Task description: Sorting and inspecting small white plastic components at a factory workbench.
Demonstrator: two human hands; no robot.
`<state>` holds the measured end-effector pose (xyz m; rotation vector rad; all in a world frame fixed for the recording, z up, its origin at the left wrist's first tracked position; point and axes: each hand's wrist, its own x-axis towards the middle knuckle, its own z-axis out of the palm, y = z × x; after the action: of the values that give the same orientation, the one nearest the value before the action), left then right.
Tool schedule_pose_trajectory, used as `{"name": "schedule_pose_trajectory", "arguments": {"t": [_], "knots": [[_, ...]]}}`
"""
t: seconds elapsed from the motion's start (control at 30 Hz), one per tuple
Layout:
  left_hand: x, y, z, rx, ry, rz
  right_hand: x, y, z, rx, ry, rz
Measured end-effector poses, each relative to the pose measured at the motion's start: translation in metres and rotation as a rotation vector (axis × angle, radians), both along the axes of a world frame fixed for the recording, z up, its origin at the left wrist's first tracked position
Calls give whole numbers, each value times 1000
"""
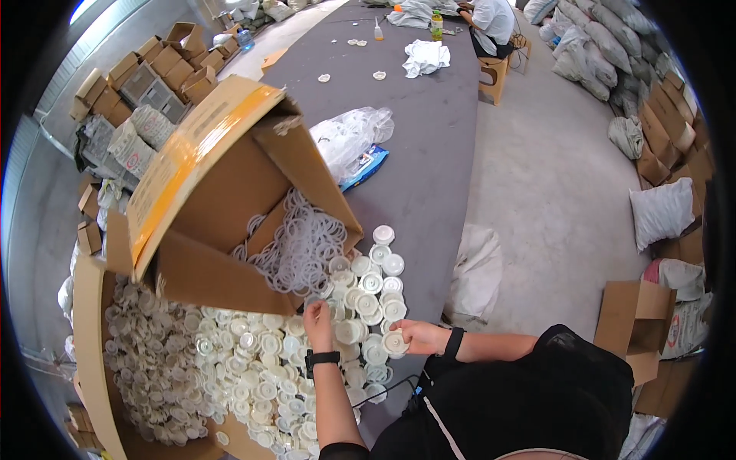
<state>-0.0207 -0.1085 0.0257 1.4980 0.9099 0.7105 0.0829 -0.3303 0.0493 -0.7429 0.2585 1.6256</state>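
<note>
My right hand (420, 336) grips a round white plastic cap (395, 342) by its edge, fingers closed on it. My left hand (317, 318) is closed in a pinch at the lower lip of a tipped cardboard box (222, 180). Whatever is between those fingers is too small to make out. Inside the box, right beside that hand, lies a heap of clear plastic rings (303, 245). A large pile of white caps (261, 368) spreads under and left of my left forearm, and more loose caps (370, 284) run up the table past both hands.
A second open carton (90, 345) borders the pile at the left. Beyond the box, a clear plastic bag (356, 134) and a white cloth (426, 58) lie on the grey table (414, 169). At the far end sits another person (492, 27). Sacks and cartons line both walls.
</note>
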Motion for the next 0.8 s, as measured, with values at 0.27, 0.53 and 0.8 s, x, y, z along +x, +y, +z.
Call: {"name": "schedule_pose_trajectory", "arguments": {"t": [0.27,0.53,0.8], "knots": [[69,46,-36,655,718,-45,60,7,15,56,53,-16],[59,67,-68,192,636,-44,75,17,13,214,247,68],[47,38,-24,70,210,40,58,16,19,270,81,116]]}}
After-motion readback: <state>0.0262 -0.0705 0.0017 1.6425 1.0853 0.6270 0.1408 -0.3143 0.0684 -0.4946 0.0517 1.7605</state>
